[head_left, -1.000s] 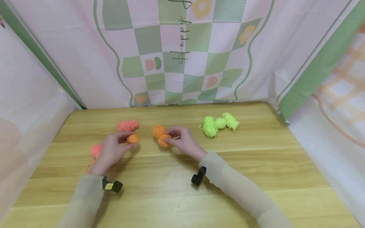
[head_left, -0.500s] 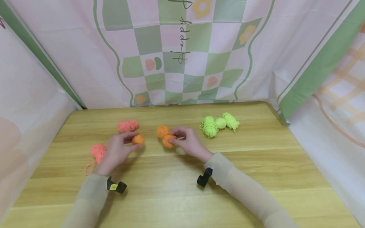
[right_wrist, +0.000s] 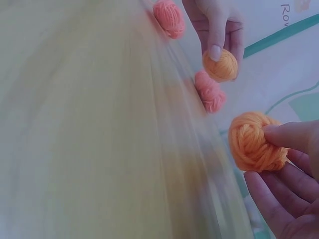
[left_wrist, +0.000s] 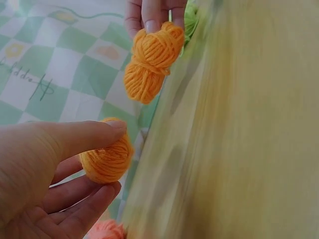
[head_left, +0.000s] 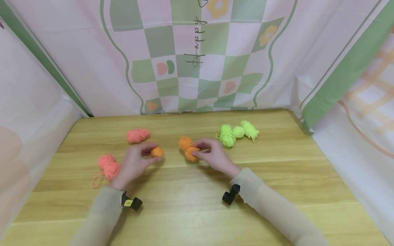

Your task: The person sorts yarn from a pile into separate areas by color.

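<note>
My left hand pinches a small round ball of orange yarn between thumb and fingers, held above the table. To its right, my right hand grips one end of a larger orange yarn skein, tied at its middle into two lobes. In the right wrist view the thumb presses on the near lobe of that skein. A gap separates the two orange pieces. The left forearm passes close beside a coral yarn skein with a loose loop.
Another coral skein lies behind the left hand. At the back right, a row of lime-green yarn pieces rests on the wooden table. A patterned cloth hangs along the table's back edge.
Both hands have moved to the right, carrying the orange ball and the orange skein. More of the front coral skein now shows beside the left wrist. The green yarn stays put.
</note>
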A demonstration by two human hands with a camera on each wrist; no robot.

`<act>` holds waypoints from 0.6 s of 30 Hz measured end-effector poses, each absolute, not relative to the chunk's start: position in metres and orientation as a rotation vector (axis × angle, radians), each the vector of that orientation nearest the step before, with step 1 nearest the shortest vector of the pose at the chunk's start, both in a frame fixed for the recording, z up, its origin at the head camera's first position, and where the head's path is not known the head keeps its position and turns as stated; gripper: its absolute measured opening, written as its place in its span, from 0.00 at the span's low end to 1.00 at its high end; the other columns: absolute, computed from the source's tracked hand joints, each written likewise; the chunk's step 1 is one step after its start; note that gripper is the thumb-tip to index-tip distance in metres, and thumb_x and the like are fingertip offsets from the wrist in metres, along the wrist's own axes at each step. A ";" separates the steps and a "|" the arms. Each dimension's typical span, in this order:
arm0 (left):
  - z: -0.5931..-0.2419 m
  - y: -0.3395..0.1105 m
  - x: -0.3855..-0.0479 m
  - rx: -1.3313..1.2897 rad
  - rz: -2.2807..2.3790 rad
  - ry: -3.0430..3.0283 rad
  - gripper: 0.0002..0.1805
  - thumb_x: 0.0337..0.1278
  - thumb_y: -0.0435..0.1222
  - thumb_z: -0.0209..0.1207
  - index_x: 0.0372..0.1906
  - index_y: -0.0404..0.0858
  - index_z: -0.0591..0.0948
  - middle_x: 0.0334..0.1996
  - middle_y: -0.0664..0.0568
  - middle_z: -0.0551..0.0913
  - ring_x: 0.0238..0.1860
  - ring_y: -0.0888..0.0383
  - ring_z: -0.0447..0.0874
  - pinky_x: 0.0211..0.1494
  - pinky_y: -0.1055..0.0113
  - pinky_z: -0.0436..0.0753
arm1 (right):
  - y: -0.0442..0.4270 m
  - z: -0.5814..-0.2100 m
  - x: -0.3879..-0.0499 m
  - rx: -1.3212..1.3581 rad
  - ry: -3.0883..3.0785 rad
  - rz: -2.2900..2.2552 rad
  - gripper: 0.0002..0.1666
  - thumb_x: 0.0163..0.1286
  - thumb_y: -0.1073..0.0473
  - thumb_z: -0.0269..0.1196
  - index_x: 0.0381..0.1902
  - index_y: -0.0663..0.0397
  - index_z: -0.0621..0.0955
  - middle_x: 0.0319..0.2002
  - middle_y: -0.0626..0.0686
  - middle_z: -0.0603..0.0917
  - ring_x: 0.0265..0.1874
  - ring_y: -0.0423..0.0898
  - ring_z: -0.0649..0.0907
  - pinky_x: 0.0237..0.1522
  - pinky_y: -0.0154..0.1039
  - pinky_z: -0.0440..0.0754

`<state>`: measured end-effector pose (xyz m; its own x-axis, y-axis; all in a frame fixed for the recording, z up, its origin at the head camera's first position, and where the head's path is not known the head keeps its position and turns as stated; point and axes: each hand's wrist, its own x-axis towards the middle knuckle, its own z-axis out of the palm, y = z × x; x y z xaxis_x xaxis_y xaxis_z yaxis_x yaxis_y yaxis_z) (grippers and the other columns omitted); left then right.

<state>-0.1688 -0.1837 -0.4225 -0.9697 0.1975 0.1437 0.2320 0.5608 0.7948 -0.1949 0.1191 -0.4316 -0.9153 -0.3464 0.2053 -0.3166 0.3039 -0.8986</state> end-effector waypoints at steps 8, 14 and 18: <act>-0.426 -0.170 -0.167 -0.410 -1.395 -2.737 0.26 0.50 0.33 0.77 0.56 0.33 0.84 0.48 0.45 0.87 0.47 0.49 0.87 0.52 0.57 0.86 | 0.133 -0.429 -0.191 -0.566 2.524 -1.714 0.13 0.63 0.65 0.74 0.46 0.59 0.86 0.45 0.53 0.88 0.44 0.50 0.86 0.46 0.41 0.86; -0.427 -0.164 -0.166 -0.424 -1.420 -2.717 0.26 0.48 0.31 0.77 0.55 0.33 0.85 0.46 0.46 0.87 0.46 0.49 0.87 0.52 0.56 0.86 | 0.144 -0.431 -0.190 -0.555 2.531 -1.726 0.13 0.63 0.65 0.74 0.45 0.59 0.86 0.44 0.53 0.88 0.44 0.50 0.86 0.45 0.40 0.87; -0.427 -0.160 -0.165 -0.424 -1.414 -2.740 0.26 0.49 0.34 0.78 0.56 0.35 0.85 0.47 0.48 0.87 0.47 0.51 0.87 0.52 0.57 0.85 | 0.151 -0.432 -0.188 -0.557 2.536 -1.727 0.13 0.63 0.64 0.75 0.45 0.59 0.86 0.45 0.54 0.88 0.44 0.51 0.86 0.45 0.40 0.87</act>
